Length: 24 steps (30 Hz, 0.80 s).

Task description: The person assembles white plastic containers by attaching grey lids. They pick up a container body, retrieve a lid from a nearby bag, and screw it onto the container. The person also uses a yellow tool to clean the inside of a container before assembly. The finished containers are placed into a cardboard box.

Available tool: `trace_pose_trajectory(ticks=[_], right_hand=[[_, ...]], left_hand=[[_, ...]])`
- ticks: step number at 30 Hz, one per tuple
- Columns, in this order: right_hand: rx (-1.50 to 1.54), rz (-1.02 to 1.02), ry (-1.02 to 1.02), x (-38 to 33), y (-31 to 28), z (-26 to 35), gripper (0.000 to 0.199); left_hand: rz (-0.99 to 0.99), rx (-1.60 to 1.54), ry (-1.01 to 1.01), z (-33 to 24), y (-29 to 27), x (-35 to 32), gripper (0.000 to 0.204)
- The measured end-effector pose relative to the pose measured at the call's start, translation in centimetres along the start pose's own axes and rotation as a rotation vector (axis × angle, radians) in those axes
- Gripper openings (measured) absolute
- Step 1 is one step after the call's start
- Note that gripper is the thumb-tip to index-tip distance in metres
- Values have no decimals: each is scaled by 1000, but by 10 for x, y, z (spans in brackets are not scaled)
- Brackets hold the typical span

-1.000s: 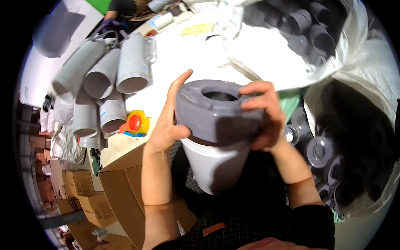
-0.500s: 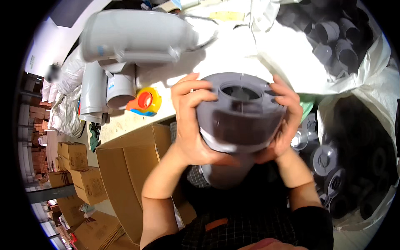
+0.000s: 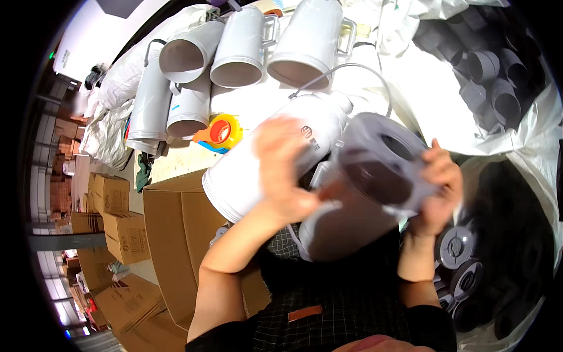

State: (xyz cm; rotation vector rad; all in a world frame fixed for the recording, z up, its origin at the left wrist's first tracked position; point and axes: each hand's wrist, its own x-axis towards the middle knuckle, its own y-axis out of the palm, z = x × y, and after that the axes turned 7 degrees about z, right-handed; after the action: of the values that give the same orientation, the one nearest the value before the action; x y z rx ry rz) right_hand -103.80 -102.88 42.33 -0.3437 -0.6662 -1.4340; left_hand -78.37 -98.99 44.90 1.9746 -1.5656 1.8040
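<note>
My right hand [image 3: 438, 190] grips the side of a grey plastic collar [image 3: 384, 158] with a round hole in its top. The collar sits tilted at the upper end of a grey cylindrical jug shell [image 3: 349, 226] by my lap; whether it is fastened there I cannot tell. Blurred by motion, my left hand [image 3: 281, 167] is left of the collar, its fingers up and its thumb apart, with nothing seen in it. Behind that hand a white jug shell [image 3: 258, 161] with a thin wire handle lies slanted, narrow end toward the far right.
Several pale grey jug shells [image 3: 237, 50] lie along the table's back left. A yellow and orange tape dispenser [image 3: 223, 132] is near the table edge. An opened cardboard box [image 3: 176, 234] stands at my left. White sacks at right hold grey cups [image 3: 484, 66] and round grey parts [image 3: 456, 246].
The collar has moved right and tilted. My left hand has let go of it and shifted up, while my right hand keeps hold. The white jug shell has come into view behind.
</note>
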Motion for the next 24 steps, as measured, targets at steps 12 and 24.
trace_pose_trajectory(ticks=[12,24], right_hand=[[681,-129,208,-16,-72,-19,32],[938,-90,205,-18,-76,-44,33]], left_hand=[[-347,-860,-1532,9,-129,-138,87],[-576,-1211,-1085,6,-6,68,57]])
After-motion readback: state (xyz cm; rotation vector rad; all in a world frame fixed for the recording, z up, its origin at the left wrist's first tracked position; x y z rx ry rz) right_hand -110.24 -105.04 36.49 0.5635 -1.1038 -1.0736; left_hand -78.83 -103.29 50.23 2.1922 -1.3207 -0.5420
